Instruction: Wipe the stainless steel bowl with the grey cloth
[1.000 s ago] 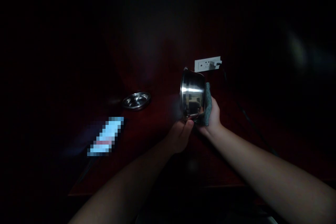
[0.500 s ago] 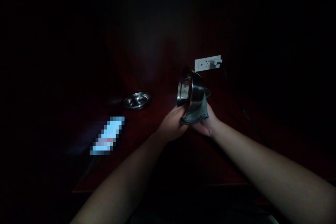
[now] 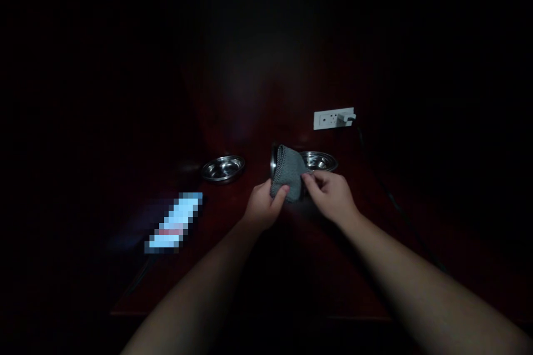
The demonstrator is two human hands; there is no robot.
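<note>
A grey cloth [image 3: 292, 173] with a patterned edge drapes over a steel bowl [image 3: 273, 163], of which only a strip of shiny rim shows at the left. My left hand [image 3: 264, 205] grips the bowl from below and left, its thumb pressing on the cloth. Thumb and fingers of my right hand [image 3: 333, 193] are closed at the cloth's right edge. Behind the right hand lies a shallow steel dish [image 3: 323, 160], partly covered by cloth and fingers. Another steel dish [image 3: 224, 168] rests to the left, apart from both hands.
A lit phone [image 3: 177, 222], its screen blurred out, lies at the left on the dark red table [image 3: 233, 310]. On the wall behind is a white socket panel [image 3: 327, 119] with a plug in it, and a dark cable [image 3: 393, 199] runs down the right side. The surroundings are very dark.
The bowl has come down and turned, and the cloth now covers most of it. My right hand has moved from underneath to the cloth's right edge, exposing more of the right dish.
</note>
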